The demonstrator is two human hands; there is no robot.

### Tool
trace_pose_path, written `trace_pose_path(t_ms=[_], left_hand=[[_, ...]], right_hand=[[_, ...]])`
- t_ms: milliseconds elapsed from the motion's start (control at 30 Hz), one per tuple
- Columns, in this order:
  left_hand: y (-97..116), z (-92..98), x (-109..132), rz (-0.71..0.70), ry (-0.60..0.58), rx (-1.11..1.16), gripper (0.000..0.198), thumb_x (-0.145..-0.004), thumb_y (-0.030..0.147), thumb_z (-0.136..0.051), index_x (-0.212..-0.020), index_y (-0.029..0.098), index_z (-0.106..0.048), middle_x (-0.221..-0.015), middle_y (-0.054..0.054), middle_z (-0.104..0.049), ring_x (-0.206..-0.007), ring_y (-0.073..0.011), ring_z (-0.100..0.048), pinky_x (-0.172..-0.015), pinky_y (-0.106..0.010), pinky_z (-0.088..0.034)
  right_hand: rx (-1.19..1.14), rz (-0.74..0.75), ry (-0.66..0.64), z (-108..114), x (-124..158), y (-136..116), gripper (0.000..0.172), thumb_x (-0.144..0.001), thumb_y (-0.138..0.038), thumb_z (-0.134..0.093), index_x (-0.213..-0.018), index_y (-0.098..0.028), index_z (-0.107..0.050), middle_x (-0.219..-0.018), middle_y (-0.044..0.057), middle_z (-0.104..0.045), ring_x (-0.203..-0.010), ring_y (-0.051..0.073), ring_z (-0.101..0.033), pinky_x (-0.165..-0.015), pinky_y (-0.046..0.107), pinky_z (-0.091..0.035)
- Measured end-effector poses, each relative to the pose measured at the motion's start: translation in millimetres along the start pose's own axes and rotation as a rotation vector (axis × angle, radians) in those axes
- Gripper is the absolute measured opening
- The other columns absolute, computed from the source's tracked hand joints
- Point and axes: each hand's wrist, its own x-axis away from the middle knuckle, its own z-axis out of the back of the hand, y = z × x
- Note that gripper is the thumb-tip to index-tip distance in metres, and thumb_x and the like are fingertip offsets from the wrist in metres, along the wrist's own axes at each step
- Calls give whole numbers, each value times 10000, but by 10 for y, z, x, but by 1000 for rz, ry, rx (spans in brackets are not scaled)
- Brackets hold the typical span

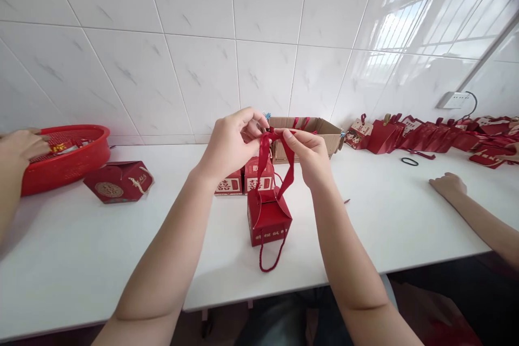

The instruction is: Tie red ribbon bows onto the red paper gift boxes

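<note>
Both my hands are raised over a small red gift box (270,220) that stands upright on the white table. My left hand (239,135) pinches a red ribbon (288,170) that runs up from the box's top. On the other side, my right hand (306,148) grips the same ribbon between thumb and fingers. The two ends meet above the box, where the crossing is partly hidden by my fingers. A dark red cord handle (271,269) hangs down over the box's front. Just behind, partly covered by my left hand, are red boxes with white labels (229,184).
A cardboard box (328,143) with ribbons stands against the tiled wall. At left are a red plastic basket (67,165), another person's hand (24,146) and a red box (119,181). Rightward lie several red gift boxes (425,135), a black ring (409,161) and another person's hand (450,185).
</note>
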Motion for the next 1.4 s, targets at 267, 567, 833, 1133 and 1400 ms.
trace_pose_path(t_ms=[267,567,833,1133,1400], left_hand=[[-71,358,282,29,-17,-252,204,-776,230,-632,-978,215,-664,-811,1,-659,-748,-128,-605,-759,-256,-501],[-545,932,1267,471,-171,-587,154,-830,337,-517,-847,212,-605,-922,4,-658,-845,-167,-585,-733,-240,-444],[-1031,906,1708,764,-222,-500,222,-766,402,-544,-857,216,-625,-914,-5,-701,-846,-192,-609,-766,-245,-435],[-1131,857,1619,831,-149,-568,273,-748,421,-506,-865,206,-627,-860,-5,-691,-740,-178,-590,-694,-240,-419],[-1168,758,1483,825,-99,-612,243,-719,386,-509,-817,200,-632,-777,-2,-686,-654,-170,-574,-641,-244,-416]], right_hand=[[84,-176,268,348,315,141,298,-779,-463,-626,-878,-206,-739,-930,45,-708,-876,169,-617,-759,288,-448],[321,-527,460,1169,1015,659,307,-685,-447,-667,-758,-155,-727,-748,65,-661,-781,199,-570,-673,291,-394],[431,-667,474,1443,1404,818,330,-651,-481,-676,-675,-153,-703,-688,59,-616,-743,208,-544,-679,304,-397],[364,-577,617,1450,1421,747,337,-631,-482,-712,-703,-153,-711,-694,65,-633,-780,219,-559,-707,319,-412],[353,-535,702,1457,1413,756,334,-628,-457,-711,-755,-149,-710,-702,59,-640,-789,217,-565,-709,325,-424]])
